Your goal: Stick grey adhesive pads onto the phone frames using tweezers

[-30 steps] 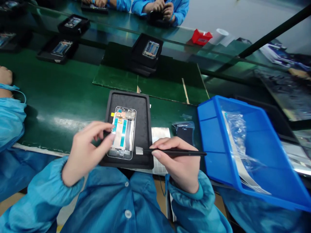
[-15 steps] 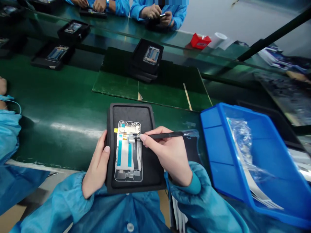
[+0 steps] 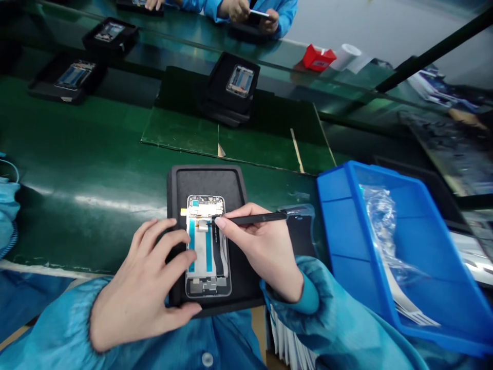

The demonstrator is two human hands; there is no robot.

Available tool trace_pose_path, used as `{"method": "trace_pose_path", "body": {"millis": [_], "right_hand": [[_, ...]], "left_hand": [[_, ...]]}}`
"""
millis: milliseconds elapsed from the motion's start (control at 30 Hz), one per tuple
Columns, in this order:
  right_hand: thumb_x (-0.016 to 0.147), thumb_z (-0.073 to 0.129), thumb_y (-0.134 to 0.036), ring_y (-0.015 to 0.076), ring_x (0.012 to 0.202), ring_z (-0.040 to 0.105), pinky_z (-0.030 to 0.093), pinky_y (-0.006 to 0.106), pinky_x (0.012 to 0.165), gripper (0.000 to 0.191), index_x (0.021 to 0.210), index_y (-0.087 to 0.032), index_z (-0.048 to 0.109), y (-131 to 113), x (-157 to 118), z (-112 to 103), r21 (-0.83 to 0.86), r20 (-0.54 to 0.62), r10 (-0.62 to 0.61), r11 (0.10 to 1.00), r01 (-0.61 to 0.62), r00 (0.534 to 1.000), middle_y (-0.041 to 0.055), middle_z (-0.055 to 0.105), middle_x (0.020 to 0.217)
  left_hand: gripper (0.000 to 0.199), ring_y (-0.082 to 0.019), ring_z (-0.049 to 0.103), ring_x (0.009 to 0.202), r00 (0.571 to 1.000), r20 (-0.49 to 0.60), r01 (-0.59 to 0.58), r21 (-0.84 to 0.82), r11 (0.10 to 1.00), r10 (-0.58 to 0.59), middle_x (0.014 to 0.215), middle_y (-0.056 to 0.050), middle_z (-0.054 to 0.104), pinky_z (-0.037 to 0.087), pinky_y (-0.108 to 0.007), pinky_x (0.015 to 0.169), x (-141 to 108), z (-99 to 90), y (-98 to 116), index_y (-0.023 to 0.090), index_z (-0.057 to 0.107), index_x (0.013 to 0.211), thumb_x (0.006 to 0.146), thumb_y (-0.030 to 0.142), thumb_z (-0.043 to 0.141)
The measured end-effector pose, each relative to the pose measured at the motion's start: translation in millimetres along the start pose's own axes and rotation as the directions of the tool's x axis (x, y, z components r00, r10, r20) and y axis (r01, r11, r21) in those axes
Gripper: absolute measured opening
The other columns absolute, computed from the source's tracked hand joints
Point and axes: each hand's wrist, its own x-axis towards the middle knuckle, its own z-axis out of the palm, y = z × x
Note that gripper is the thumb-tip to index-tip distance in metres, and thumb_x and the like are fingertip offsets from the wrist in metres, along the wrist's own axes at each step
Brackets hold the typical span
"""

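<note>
The person's right hand (image 3: 265, 252) pinches a thin black stylus (image 3: 250, 220) between thumb and forefinger, the other fingers curled under, and the tool's tip rests on the upper part of an opened phone frame (image 3: 207, 245), just below its top edge near a small yellow tab. That phone frame lies face-down in a black foam tray (image 3: 210, 182), which sits on the green counter (image 3: 88, 164) right at the near edge, in front of the person's blue smock. The left hand (image 3: 144, 288) lies flat over the tray's left side, fingers spread, the forefinger reaching onto the frame's left edge beside a teal strip and the thumb on the tray's near rim; it grips nothing. Just right of the right hand sits a dark part in a clear bag (image 3: 302, 231), and beyond it a blue plastic bin (image 3: 346, 226) with crinkled clear bags and white strips inside. Further back on the counter stands another black tray with a phone frame (image 3: 234, 82), two more at the far left, and a small red box (image 3: 318, 57). Across the counter, another person's hands (image 3: 248, 13) in blue sleeves hold something thin.
</note>
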Motion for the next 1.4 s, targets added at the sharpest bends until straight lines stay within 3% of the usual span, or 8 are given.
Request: {"method": "trace_pose_path", "body": {"millis": [100, 267, 367, 433, 567, 967, 1400], "right_hand": [[0.072, 0.086, -0.035, 0.0186, 0.064, 0.070, 0.057, 0.028, 0.056, 0.022, 0.073, -0.019, 0.071, -2, 0, 1, 0.004, 0.001, 0.001, 1.000, -0.001, 1.000, 0.0034, 0.074, 0.070], [0.071, 0.087, -0.034, 0.0183, 0.063, 0.070, 0.057, 0.028, 0.056, 0.022, 0.071, -0.019, 0.071, -3, 1, 2, -0.009, -0.017, -0.004, 1.000, 0.004, 1.000, 0.0028, 0.073, 0.069], [0.069, 0.088, -0.036, 0.0188, 0.064, 0.070, 0.057, 0.028, 0.056, 0.024, 0.071, -0.019, 0.071, -3, 5, 2, -0.009, -0.014, -0.005, 1.000, 0.005, 1.000, 0.0030, 0.073, 0.069], [0.067, 0.089, -0.038, 0.0197, 0.065, 0.071, 0.058, 0.029, 0.058, 0.027, 0.071, -0.019, 0.071, -3, 8, 1, 0.007, 0.004, -0.008, 1.000, 0.008, 1.000, 0.0035, 0.074, 0.070], [0.070, 0.087, -0.039, 0.0201, 0.065, 0.072, 0.059, 0.030, 0.058, 0.026, 0.072, -0.019, 0.071, -2, 10, 2, 0.018, 0.048, -0.004, 1.000, 0.003, 0.999, 0.0040, 0.075, 0.071], [0.075, 0.084, -0.036, 0.0182, 0.063, 0.068, 0.055, 0.028, 0.055, 0.020, 0.074, -0.020, 0.072, 3, 8, 3, -0.070, 0.048, -0.077, 0.994, 0.081, 0.996, 0.0035, 0.073, 0.071], [0.076, 0.083, -0.037, 0.0180, 0.061, 0.067, 0.054, 0.028, 0.053, 0.021, 0.074, -0.020, 0.072, 4, 8, 3, -0.092, 0.051, -0.080, 0.992, 0.084, 0.995, 0.0037, 0.073, 0.071]], "left_hand": [[0.029, -0.033, 0.048, 0.118, 1.000, -0.013, 0.006, 0.032, 0.999, -0.006, 0.116, -0.007, 0.063, 0.034, -0.057, 0.104, -1, 4.8, 11, 0.024, 0.065, 0.108, 0.082, 0.036, 0.070], [0.011, -0.028, 0.051, 0.105, 0.999, -0.050, 0.020, 0.043, 0.999, -0.018, 0.104, -0.004, 0.066, 0.035, -0.050, 0.096, 4, 13.1, 23, 0.022, 0.066, 0.097, 0.088, 0.029, 0.065], [0.015, -0.028, 0.051, 0.105, 0.998, -0.059, 0.001, 0.002, 1.000, -0.001, 0.106, -0.005, 0.065, 0.036, -0.048, 0.095, 6, 13.8, 21, 0.022, 0.065, 0.100, 0.089, 0.032, 0.066], [0.022, -0.027, 0.051, 0.105, 0.992, -0.126, 0.016, -0.008, 1.000, -0.017, 0.109, -0.007, 0.063, 0.039, -0.045, 0.092, 8, 14.3, 15, 0.021, 0.064, 0.107, 0.089, 0.033, 0.067], [0.033, -0.028, 0.051, 0.102, 0.950, -0.284, 0.155, 0.065, 0.986, -0.131, 0.112, -0.012, 0.057, 0.043, -0.042, 0.085, 11, 18.8, 0, 0.017, 0.060, 0.118, 0.090, 0.032, 0.065], [0.038, -0.029, 0.052, 0.103, 0.945, -0.282, 0.191, 0.062, 0.980, -0.166, 0.113, -0.013, 0.055, 0.046, -0.045, 0.087, 16, 24.2, -4, 0.015, 0.058, 0.124, 0.089, 0.030, 0.063], [0.038, -0.029, 0.051, 0.102, 0.949, -0.271, 0.192, 0.088, 0.978, -0.162, 0.113, -0.013, 0.055, 0.045, -0.045, 0.086, 16, 23.4, -5, 0.015, 0.060, 0.122, 0.088, 0.031, 0.062]]}}
